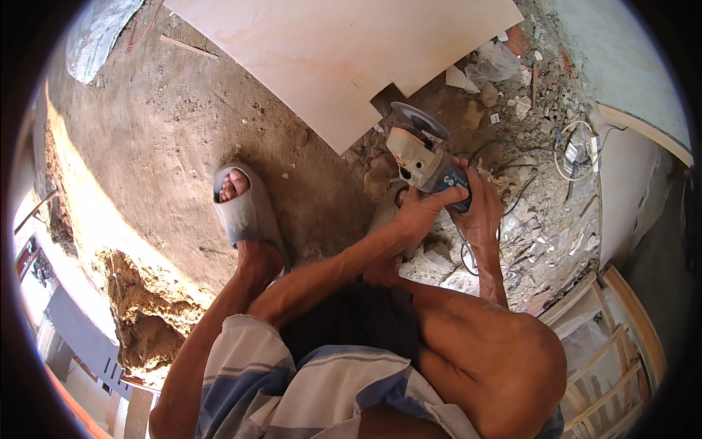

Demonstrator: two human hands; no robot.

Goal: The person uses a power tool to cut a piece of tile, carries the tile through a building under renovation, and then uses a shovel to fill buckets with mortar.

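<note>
Both hands are closed round an angle grinder [418, 157], a dusty tool with a grey and blue body. My left hand [425, 211] grips its near side, thumb lying along the casing. Behind it, my right hand [482, 201] wraps the rear of the body, where a dark cord trails off. The grinder's round disc [420, 121] points away from me, close to the near corner of a large pale tile-like slab [344, 66]. A square notch is cut into that slab's edge beside the disc. I cannot tell whether disc and slab touch.
Broken rubble [523, 110] with plastic scraps lies along the right. The cord [515, 194] loops over it, near a coiled pale cable [578, 151]. My sandalled left foot [248, 201] stands on the dirt floor. A wooden frame [610, 351] leans at lower right.
</note>
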